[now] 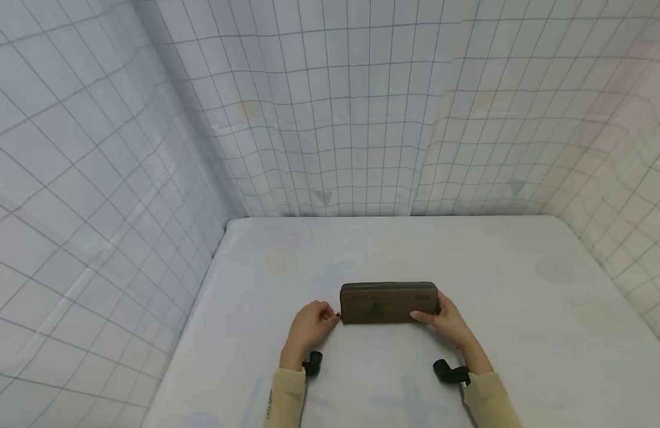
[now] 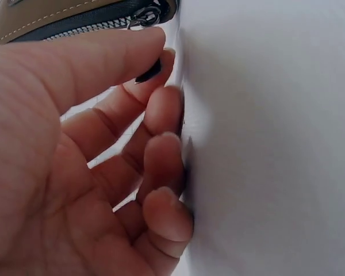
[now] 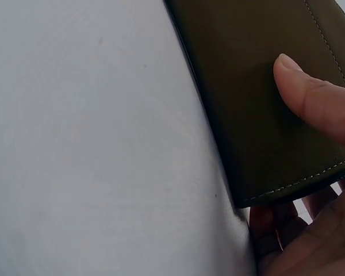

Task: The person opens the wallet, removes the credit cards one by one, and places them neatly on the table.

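Note:
A brown zip-around wallet (image 1: pixel 390 304) stands upright on its long edge on the white surface. My right hand (image 1: pixel 448 322) grips its right end, with the thumb on the near face and the other fingers behind. In the right wrist view that thumb lies on the wallet's face (image 3: pixel 247 115), near the stitched edge. At the opposite end, my left hand (image 1: pixel 312 324) pinches the dark zipper pull (image 2: pixel 149 71) between thumb and index finger. The metal zipper slider (image 2: pixel 145 18) sits at the wallet's lower corner. The left hand's other fingers curl loosely against the white surface.
A white cloth-covered table (image 1: pixel 383 380) lies under both hands. White grid-lined curtains (image 1: pixel 362 119) hang behind it, and more grid-patterned cloth (image 1: pixel 84 208) closes off the left side. Black wrist-worn cameras (image 1: pixel 312 364) sit on both wrists.

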`<action>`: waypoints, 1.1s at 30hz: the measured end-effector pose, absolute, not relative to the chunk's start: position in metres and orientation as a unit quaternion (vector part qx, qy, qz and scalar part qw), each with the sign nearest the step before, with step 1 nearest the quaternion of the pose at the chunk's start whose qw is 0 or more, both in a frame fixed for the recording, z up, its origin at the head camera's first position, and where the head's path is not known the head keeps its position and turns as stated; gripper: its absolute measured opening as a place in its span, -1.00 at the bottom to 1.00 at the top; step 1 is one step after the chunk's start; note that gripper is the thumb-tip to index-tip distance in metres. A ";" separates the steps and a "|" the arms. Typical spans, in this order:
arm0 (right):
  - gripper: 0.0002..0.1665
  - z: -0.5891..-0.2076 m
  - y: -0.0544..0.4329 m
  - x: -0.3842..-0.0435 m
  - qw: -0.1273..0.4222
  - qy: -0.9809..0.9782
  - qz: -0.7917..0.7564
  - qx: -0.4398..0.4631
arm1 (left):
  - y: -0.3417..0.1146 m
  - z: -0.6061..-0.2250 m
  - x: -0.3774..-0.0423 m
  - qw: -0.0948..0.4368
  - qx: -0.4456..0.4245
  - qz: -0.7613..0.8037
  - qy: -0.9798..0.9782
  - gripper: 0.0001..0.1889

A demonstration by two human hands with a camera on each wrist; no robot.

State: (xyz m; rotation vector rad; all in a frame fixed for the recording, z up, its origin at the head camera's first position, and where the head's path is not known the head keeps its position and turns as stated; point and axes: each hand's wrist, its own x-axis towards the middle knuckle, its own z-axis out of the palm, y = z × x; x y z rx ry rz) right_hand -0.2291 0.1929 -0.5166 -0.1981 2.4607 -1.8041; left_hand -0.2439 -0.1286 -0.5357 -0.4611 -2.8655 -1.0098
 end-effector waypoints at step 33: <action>-0.24 -0.512 0.190 -0.226 0.048 0.802 -0.592 -0.066 | -0.109 -0.527 -0.238 0.015 -0.052 -0.293 -0.955 -0.56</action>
